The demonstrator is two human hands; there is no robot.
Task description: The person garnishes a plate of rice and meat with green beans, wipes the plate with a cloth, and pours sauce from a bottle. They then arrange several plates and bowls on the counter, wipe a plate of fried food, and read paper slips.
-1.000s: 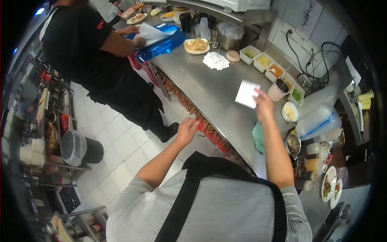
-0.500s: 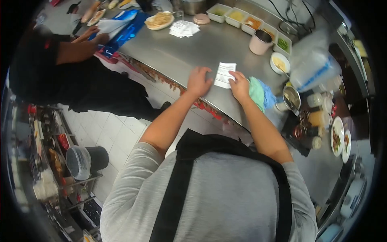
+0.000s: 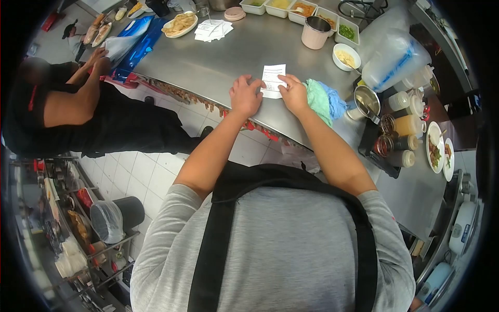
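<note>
**Printed slip at the counter's near side, attended by both hands**

The paper slip [image 3: 273,79], print side up, lies on or just above the steel counter [image 3: 228,65], near its front edge and between the two hands. Left hand [image 3: 246,96]: fingers partly spread and curled, the tips at the slip's left side; a firm grip cannot be confirmed. Right hand [image 3: 294,94]: thumb and forefinger slightly parted at the slip's right margin; whether they pinch or merely press it cannot be told. The step in hand appears to be positioning or steadying the slip; a further adjustment would call for light, even contact at both sides, lest the paper crease.

Surroundings: a green cloth [image 3: 318,100] lies just beside the right hand, touching a blue cloth [image 3: 335,101], and limits sideways travel there. Beyond the slip, bare steel extends toward the pink cup [image 3: 315,35] and the loose pile of white papers [image 3: 213,30], giving the widest room. The co-worker [image 3: 135,119] stands well apart, to the left.
</note>
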